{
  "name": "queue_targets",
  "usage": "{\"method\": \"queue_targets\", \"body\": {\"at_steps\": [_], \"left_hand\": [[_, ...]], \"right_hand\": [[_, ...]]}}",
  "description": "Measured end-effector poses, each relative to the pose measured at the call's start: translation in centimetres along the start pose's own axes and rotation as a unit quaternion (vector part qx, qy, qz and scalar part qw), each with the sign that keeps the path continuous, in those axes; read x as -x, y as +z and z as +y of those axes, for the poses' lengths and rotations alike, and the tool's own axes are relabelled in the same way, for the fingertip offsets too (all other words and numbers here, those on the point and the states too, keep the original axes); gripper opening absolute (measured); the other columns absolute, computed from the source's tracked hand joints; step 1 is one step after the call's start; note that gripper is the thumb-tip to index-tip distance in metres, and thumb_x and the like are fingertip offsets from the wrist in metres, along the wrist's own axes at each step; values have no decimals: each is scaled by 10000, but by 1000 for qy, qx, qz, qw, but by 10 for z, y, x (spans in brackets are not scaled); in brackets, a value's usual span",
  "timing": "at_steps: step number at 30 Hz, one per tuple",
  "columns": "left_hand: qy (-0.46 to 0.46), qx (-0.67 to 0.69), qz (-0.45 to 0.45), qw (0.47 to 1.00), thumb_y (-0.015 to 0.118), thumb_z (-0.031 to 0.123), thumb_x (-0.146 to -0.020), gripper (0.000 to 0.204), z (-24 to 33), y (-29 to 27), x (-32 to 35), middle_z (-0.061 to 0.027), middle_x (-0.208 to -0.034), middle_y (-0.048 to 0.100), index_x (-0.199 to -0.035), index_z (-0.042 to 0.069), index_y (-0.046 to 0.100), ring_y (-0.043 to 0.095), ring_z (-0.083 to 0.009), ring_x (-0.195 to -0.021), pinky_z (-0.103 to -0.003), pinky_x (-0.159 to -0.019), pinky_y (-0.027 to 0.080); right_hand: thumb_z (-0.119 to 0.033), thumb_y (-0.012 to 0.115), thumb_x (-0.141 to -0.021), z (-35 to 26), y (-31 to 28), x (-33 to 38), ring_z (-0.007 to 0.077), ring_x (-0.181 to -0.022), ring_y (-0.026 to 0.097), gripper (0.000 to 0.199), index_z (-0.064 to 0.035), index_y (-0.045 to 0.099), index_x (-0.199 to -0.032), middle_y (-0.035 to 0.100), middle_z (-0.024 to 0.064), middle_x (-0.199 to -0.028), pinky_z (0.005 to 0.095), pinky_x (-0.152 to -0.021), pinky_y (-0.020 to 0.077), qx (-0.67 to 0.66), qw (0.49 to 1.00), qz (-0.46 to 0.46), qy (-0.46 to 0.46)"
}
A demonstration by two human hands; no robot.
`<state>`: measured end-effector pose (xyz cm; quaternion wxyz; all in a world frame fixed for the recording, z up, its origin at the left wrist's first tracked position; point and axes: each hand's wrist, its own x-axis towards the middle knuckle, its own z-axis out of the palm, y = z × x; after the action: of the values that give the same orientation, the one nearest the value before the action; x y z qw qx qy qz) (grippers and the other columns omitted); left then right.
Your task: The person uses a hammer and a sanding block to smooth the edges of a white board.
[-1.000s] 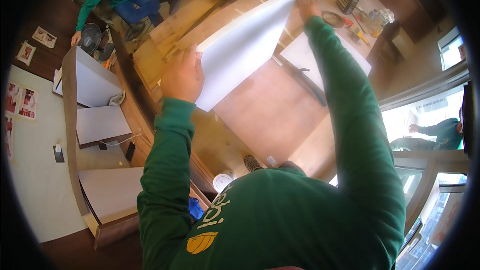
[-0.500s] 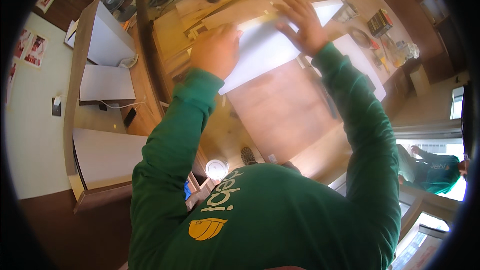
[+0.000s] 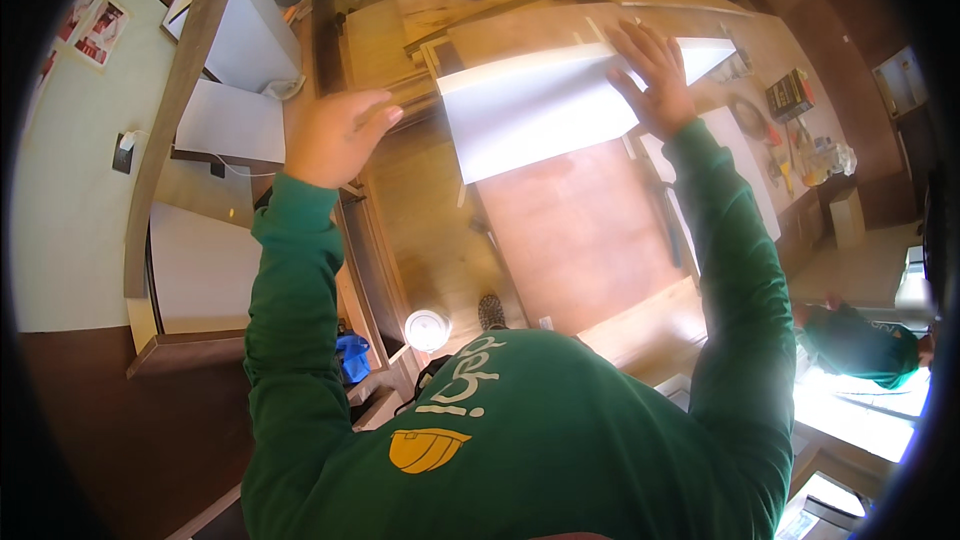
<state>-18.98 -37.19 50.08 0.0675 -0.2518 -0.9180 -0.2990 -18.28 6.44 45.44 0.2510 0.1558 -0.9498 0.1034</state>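
A long white panel (image 3: 540, 115) lies aslant over the far part of a brown wooden board (image 3: 575, 235). My right hand (image 3: 652, 80) is at the panel's right part with its fingers spread out. It overlaps the panel; whether it presses on the surface I cannot tell. Off the panel's left end, my left hand (image 3: 342, 138) hangs in the air holding nothing. Its fingers and thumb are bent but apart, and a little blurred.
On the left stands a wooden cabinet frame (image 3: 188, 100) with white inner panels. A round white-topped container (image 3: 428, 331) is on the floor near my foot. At right are a dark box (image 3: 790, 95) and small tools on the worktop. Another person stands at far right.
My left hand has come off the panel and moved left and nearer to me. My right hand stays over the panel's right part. The view has shifted a little.
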Motion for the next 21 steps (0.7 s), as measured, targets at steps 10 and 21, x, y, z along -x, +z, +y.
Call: {"method": "queue_targets", "body": {"at_steps": [10,21], "left_hand": [[-26,379,175,908,788,197,-894,461,12,103,7,-132,-1286,687,-1285,-8,656,618,-229,-1229,-371,-1074,461],[69,117,403,905,803,79,-842,140,43,115,10,-128,-944,694,-953,6,762,657,-256,-874,-347,-782,527]], "right_hand": [[-456,549,-1018,1,-6,1,339,-1494,314,543,-225,493,-1506,442,114,-1563,559,-1233,125,4,1000,-26,4],[-446,573,-1005,3,-9,5,335,-1493,321,541,-214,515,-1490,457,113,-1552,563,-1232,115,-24,999,-28,13]]}}
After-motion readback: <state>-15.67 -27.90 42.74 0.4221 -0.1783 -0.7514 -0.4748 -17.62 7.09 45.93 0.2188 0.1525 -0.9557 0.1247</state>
